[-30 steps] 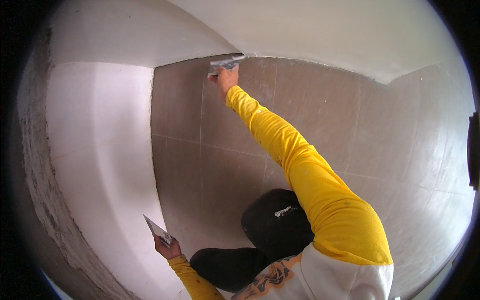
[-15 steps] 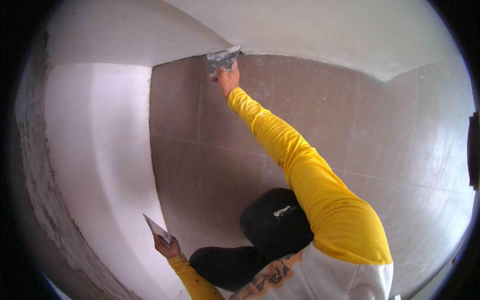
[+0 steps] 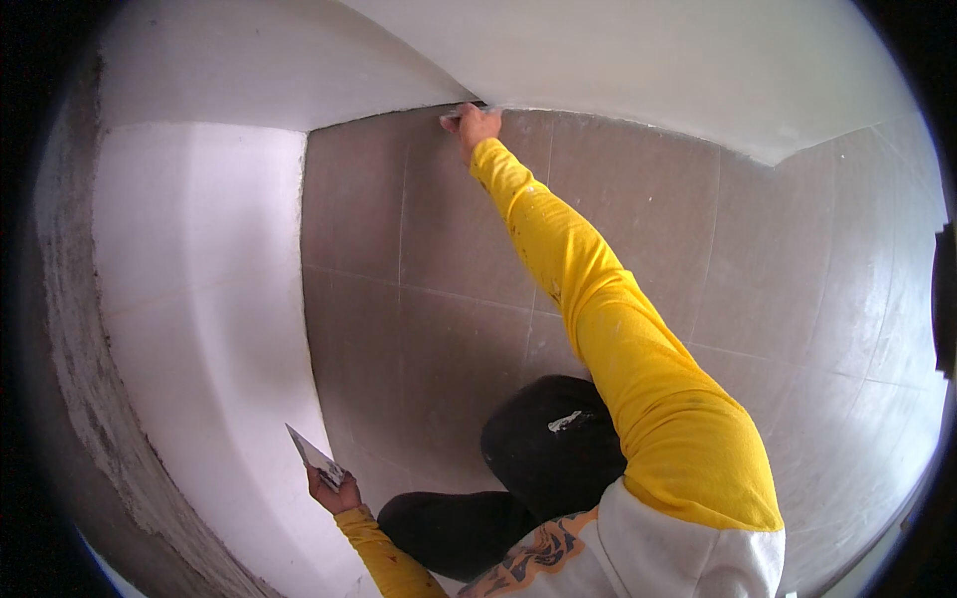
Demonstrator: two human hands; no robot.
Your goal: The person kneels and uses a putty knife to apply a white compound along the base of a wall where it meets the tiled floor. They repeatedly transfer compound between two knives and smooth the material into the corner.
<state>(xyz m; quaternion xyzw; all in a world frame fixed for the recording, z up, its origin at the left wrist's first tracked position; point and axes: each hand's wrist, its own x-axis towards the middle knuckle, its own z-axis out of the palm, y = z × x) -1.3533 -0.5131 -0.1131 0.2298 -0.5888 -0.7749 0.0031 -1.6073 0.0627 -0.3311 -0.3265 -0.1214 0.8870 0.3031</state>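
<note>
My right arm stretches far forward, and my right hand (image 3: 480,124) is closed around a putty knife (image 3: 452,115). Only a thin sliver of its blade shows beside my fingers, low at the foot of the far wall, near the inner corner. At the lower left my left hand (image 3: 335,494) grips a second putty knife (image 3: 309,453), its pointed blade angled up in front of the white left wall. Pale smears show on this blade near my fingers.
Brown-grey floor tiles (image 3: 439,379) spread below me. The white wall (image 3: 199,299) runs along the left, and the far wall (image 3: 638,60) bends outward at a corner on the right. My knees in dark trousers (image 3: 548,439) are folded beneath me.
My right hand has moved slightly right and up toward the wall's foot. Its putty knife has turned from showing a broad blade to nearly edge-on. My left hand is almost unmoved.
</note>
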